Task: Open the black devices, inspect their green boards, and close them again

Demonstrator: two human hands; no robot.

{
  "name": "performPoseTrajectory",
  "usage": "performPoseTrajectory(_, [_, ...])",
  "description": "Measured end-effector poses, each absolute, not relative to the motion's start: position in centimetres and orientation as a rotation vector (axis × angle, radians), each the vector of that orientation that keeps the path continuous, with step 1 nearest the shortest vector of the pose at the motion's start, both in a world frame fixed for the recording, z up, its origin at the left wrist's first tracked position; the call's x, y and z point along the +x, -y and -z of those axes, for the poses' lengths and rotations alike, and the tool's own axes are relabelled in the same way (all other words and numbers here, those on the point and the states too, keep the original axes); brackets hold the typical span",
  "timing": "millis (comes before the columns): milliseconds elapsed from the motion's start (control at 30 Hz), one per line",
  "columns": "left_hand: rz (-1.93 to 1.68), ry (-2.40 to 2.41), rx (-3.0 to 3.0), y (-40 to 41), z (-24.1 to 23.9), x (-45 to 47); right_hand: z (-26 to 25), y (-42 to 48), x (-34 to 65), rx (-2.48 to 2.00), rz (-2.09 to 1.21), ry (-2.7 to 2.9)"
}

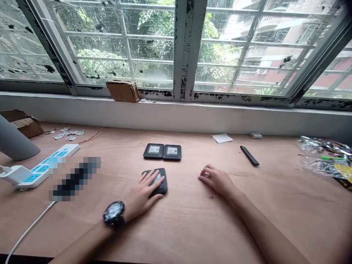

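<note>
1. Top of the frame: a barred window (184, 47).
2. Upper left of centre: a brown cardboard box (122, 91) on the windowsill (176, 103).
3. Left: a white power strip (41, 169), a white adapter (17, 177) at its lower end.
4. Right edge: clear plastic bags (310, 144) on the table (288, 205).

A lane over the pinkish-brown tabletop (184, 209) runs between the left hand (143, 194) and right hand (218, 182), past the paired black square label-bearing cases (161, 152) to the white wall (170, 119). Leftward, the long white blue-socketed power strip (41, 170) and a dark elongated object (77, 179) (pixelated) obstruct; rightward, a slim black bar (249, 156) and crumpled clear plastic bags (316, 168).
</note>
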State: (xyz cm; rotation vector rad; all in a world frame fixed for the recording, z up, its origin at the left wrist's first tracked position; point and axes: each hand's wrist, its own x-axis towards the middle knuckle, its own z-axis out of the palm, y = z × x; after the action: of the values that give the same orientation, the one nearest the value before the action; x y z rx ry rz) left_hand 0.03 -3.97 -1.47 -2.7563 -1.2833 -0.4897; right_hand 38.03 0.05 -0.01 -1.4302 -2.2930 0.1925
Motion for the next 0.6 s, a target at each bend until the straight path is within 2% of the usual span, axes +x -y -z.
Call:
performPoseTrajectory(300, [0.482, 1.596, -2.401, -0.4, 2.7, -11.6, 0.7, -1.2, 32.2, -1.089, 0.032, 2.371])
performPoseTrajectory(467, [0.416, 1.701, -2.439, -5.3, 3.0, -12.8, 0.5, -6.4, 26.9, -1.253, 0.171, 2.304])
performPoseTrajectory(600, [0.414, 1.698, -2.536, -8.1, 1.9, -11.6, 0.7, -9.2, 25.9, -1.161, 0.124, 2.53])
